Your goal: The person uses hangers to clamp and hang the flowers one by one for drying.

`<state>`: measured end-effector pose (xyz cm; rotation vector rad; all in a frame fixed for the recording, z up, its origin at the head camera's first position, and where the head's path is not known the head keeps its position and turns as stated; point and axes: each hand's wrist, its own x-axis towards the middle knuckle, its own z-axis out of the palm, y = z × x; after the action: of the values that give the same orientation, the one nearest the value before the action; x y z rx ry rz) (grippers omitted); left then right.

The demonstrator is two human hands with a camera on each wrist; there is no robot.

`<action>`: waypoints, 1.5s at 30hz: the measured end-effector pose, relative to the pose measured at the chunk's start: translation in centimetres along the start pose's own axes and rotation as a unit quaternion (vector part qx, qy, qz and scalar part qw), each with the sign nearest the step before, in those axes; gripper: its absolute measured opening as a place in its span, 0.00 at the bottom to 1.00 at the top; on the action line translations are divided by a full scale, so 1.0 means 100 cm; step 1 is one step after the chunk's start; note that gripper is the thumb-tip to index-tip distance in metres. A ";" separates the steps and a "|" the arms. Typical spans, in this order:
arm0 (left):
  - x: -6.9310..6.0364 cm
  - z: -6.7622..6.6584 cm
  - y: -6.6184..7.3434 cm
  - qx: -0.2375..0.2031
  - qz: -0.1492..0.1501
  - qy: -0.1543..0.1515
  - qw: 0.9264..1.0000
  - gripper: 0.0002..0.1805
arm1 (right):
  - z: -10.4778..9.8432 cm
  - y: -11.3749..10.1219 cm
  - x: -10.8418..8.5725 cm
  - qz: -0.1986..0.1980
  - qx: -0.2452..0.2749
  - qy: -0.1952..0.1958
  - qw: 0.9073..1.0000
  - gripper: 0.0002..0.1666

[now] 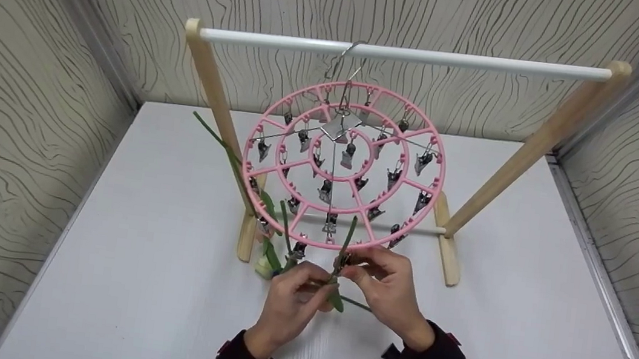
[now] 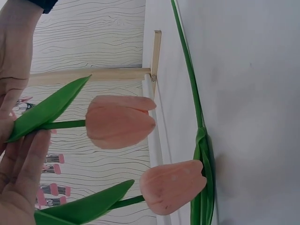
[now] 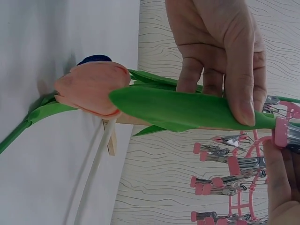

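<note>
Artificial peach tulips hang head down from metal clips on a round pink hanger (image 1: 438, 182). My left hand (image 1: 296, 298) pinches the leaf and stem of the nearest tulip (image 2: 121, 123). Beside it, my right hand (image 1: 389, 285) pinches a pink-tipped clip (image 3: 283, 132) that sits at this tulip's stem. The stem's end (image 1: 349, 232) sticks up in front of the hanger's rim. Just left hangs another tulip (image 2: 173, 186), its stem (image 1: 285, 224) rising past a clip. In the head view the hands hide the nearest bloom.
The hanger hooks over a white rod (image 1: 480, 62) on a wooden stand (image 1: 533, 148). More clips (image 1: 325, 190) dangle from its rings. A long stem (image 1: 225, 150) leans out at left, near a pale bloom (image 1: 265, 267). Another green stem (image 1: 356, 303) lies on the white table (image 1: 148, 280).
</note>
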<state>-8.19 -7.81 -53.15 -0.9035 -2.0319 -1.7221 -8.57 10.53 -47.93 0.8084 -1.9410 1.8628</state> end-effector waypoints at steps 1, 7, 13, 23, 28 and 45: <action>0.000 0.000 0.000 0.003 -0.002 0.001 1.000 0.09 | 0.000 0.000 -0.001 0.009 -0.003 -0.001 1.000 0.13; -0.001 -0.005 -0.001 0.020 -0.009 0.003 1.000 0.09 | -0.002 0.001 -0.004 0.021 0.001 -0.006 1.000 0.18; -0.004 -0.010 -0.004 0.021 -0.012 0.004 1.000 0.11 | -0.007 0.006 -0.015 0.035 -0.014 -0.012 0.999 0.23; -0.007 -0.017 -0.008 0.020 -0.026 0.017 0.999 0.12 | -0.026 0.033 -0.042 0.092 -0.126 -0.094 0.983 0.11; -0.008 -0.021 -0.011 0.019 -0.029 0.021 0.999 0.13 | -0.034 0.047 -0.049 0.126 -0.246 -0.160 0.948 0.13; -0.008 -0.027 -0.014 0.038 -0.010 0.042 0.998 0.16 | -0.047 0.073 -0.058 0.221 -0.355 -0.235 0.877 0.13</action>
<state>-8.87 -10.76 -54.08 -0.7750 -2.0432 -1.6523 -9.14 16.03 -56.76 0.6322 -3.0423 0.9833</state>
